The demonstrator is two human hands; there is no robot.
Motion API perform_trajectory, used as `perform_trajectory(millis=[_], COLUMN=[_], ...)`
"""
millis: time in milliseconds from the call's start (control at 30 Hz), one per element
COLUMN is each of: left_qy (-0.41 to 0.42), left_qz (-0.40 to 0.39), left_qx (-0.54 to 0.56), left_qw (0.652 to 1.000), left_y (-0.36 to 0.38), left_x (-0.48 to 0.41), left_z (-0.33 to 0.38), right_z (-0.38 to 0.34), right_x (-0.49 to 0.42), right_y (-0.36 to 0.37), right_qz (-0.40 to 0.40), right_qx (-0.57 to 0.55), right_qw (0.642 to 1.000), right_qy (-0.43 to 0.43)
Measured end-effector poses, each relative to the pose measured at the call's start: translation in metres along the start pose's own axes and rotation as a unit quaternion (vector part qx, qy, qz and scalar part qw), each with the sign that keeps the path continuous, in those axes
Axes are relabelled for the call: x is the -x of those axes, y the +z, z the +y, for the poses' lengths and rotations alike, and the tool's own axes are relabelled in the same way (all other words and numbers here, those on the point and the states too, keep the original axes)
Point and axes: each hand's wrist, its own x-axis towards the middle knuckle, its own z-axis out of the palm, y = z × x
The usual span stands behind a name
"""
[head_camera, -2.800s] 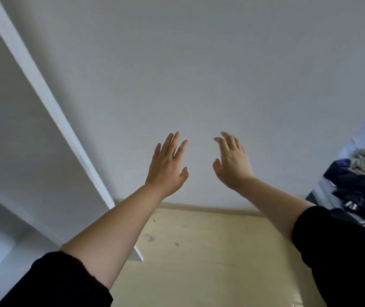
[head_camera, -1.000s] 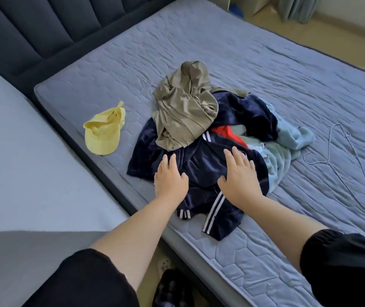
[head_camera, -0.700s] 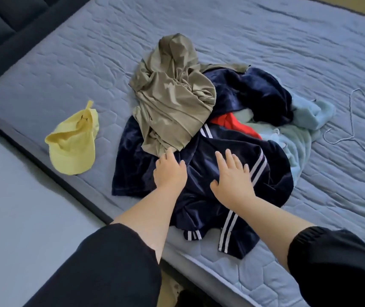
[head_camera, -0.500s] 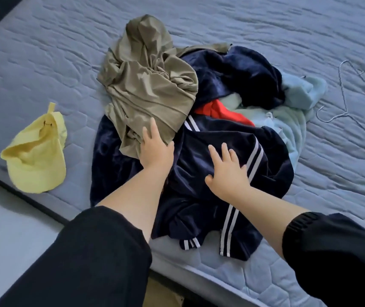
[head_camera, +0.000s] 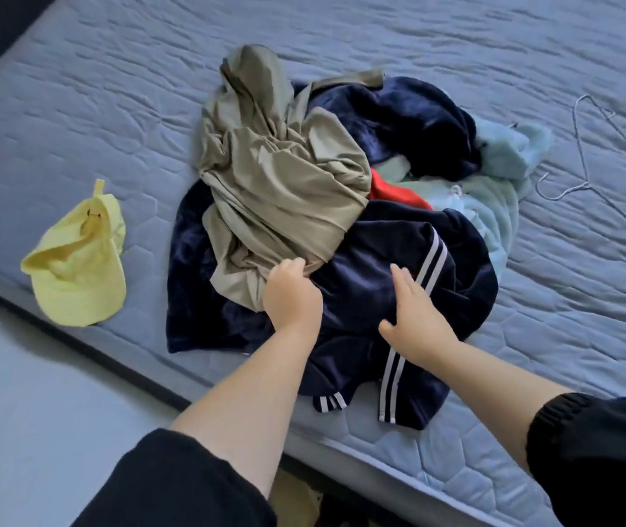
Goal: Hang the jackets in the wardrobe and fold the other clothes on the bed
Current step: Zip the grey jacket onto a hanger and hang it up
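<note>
A heap of clothes lies on the blue-grey quilted bed (head_camera: 75,119). On top is a crumpled olive-khaki garment (head_camera: 277,176). Under it spreads a navy velvet jacket with white stripes (head_camera: 376,298). A second dark navy piece (head_camera: 417,123), a red garment (head_camera: 391,192) and a pale blue fleece (head_camera: 501,199) show at the back right. My left hand (head_camera: 290,296) grips the lower edge of the khaki garment with curled fingers. My right hand (head_camera: 416,321) lies flat on the navy jacket with straight fingers.
A yellow cap (head_camera: 79,264) sits on the bed to the left of the heap. A thin wire hanger (head_camera: 600,154) lies at the right. The bed's near edge runs diagonally below my arms, with a grey surface (head_camera: 37,412) at lower left.
My view turned from a white wall to the bed. Both hands came down onto the heap. The left hand's fingers, straight half a second ago, have curled on the khaki garment's edge.
</note>
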Motion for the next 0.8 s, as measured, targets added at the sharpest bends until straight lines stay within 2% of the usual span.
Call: perform_trajectory(millis=[100,200,300,433,500,567,700,800], left_qy=[0.050,0.180,0.243,0.237,0.229,0.202,0.105,0.104], left_qz=[-0.008,-0.062,-0.098,-0.115,-0.123,-0.138,-0.176,-0.237], left_qx=[0.029,0.049,0.082,0.138,0.174,0.224,0.313,0.334], left_qw=[0.998,0.981,0.962,0.955,0.950,0.943,0.927,0.906], left_y=[-0.020,-0.042,-0.058,-0.077,-0.083,-0.087,-0.097,-0.105], left_x=[0.052,0.104,0.153,0.223,0.258,0.292,0.354,0.388], left_z=[0.029,0.065,0.100,0.145,0.173,0.209,0.284,0.328], right_z=[0.003,0.006,0.017,0.059,0.084,0.101,0.130,0.151], right_x=[0.026,0.058,0.098,0.168,0.212,0.261,0.340,0.387], right_y=[-0.026,-0.057,-0.093,-0.146,-0.170,-0.193,-0.232,-0.262], right_qz=[0.097,0.161,0.168,0.132,0.097,0.102,0.163,0.198], right_qx=[-0.040,0.001,0.054,0.084,0.005,-0.121,-0.341,-0.454], right_qw=[0.994,0.981,0.966,0.972,0.988,0.984,0.925,0.865], right_qy=[-0.032,-0.111,-0.187,-0.176,-0.120,-0.076,0.034,0.078])
